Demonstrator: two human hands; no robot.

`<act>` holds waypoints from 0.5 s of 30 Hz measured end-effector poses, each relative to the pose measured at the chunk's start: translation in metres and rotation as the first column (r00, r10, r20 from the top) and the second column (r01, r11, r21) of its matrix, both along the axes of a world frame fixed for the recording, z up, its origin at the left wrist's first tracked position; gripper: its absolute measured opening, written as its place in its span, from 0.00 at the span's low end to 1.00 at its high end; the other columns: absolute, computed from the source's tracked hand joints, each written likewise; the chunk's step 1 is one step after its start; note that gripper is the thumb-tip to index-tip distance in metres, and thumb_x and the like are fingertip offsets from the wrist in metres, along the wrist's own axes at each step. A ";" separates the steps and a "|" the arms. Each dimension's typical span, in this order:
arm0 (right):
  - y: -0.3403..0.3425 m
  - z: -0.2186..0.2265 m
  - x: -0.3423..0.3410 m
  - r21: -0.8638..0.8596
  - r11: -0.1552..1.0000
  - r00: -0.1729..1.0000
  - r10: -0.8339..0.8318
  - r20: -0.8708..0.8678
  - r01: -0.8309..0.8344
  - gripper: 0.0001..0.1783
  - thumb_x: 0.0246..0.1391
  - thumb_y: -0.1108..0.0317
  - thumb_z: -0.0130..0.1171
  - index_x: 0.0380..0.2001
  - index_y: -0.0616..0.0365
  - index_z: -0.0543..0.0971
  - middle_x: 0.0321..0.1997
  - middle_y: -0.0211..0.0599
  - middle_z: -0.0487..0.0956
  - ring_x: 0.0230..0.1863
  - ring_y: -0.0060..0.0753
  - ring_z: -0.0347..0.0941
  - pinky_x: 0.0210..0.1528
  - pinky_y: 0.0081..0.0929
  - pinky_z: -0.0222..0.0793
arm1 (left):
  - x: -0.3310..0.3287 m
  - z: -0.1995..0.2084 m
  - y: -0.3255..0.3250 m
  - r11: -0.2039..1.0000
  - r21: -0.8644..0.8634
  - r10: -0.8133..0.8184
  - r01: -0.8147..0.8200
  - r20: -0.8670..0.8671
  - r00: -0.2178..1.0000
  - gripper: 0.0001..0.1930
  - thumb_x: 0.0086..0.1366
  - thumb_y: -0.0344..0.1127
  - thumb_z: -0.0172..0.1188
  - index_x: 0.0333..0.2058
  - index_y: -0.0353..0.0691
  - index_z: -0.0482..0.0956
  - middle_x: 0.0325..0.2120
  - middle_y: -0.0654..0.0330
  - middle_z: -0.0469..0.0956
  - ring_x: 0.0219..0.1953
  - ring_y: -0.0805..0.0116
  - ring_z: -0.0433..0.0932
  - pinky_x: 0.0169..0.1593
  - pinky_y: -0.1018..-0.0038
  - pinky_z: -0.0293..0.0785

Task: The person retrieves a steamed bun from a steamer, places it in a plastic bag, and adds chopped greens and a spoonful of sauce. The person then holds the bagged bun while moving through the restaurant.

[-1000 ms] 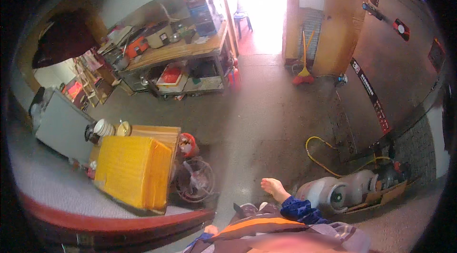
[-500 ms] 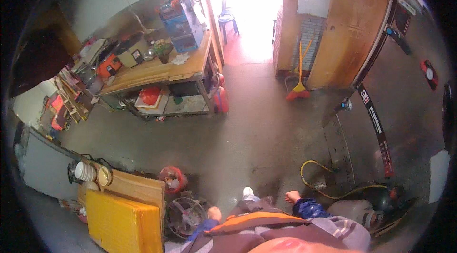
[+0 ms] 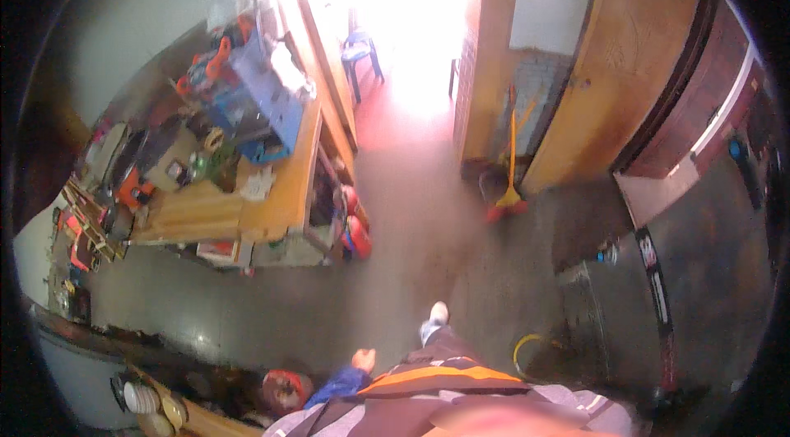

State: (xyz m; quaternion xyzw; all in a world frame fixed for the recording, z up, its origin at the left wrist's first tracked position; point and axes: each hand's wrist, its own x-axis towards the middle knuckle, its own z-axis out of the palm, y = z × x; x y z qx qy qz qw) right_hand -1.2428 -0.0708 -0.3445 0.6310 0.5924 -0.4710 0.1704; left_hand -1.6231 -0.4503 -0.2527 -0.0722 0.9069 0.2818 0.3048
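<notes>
My left hand [image 3: 363,360] swings in front of my body at the lower middle, below a dark blue sleeve [image 3: 336,386]. Its fingers look curled in, and I see nothing held in them. A red round bucket or basin [image 3: 285,392] stands on the floor to its left, apart from it. One light-coloured shoe [image 3: 440,313] shows ahead of me on the floor. My right hand is out of view.
At left stands a wooden workbench [image 3: 280,211] with a blue tool cabinet [image 3: 263,112]. A bright doorway [image 3: 403,67] opens ahead, with a blue stool [image 3: 360,58] beyond. A broom [image 3: 510,190] leans right of it. A yellow hose [image 3: 527,348] lies at right.
I have moved forward: the workbench, doorway and broom appear nearer. The yellow box at lower left and my right hand have gone out of view.
</notes>
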 end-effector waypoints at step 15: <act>0.333 0.122 -0.802 0.413 0.882 0.608 0.459 -0.647 -0.227 0.17 0.47 0.56 0.58 0.33 0.57 0.82 0.33 0.40 0.82 0.36 0.33 0.78 0.39 0.29 0.71 | -0.256 -0.017 0.107 0.972 0.007 0.221 -0.235 0.319 0.922 0.12 0.62 0.42 0.53 0.30 0.39 0.77 0.20 0.64 0.74 0.20 0.72 0.72 0.24 0.72 0.69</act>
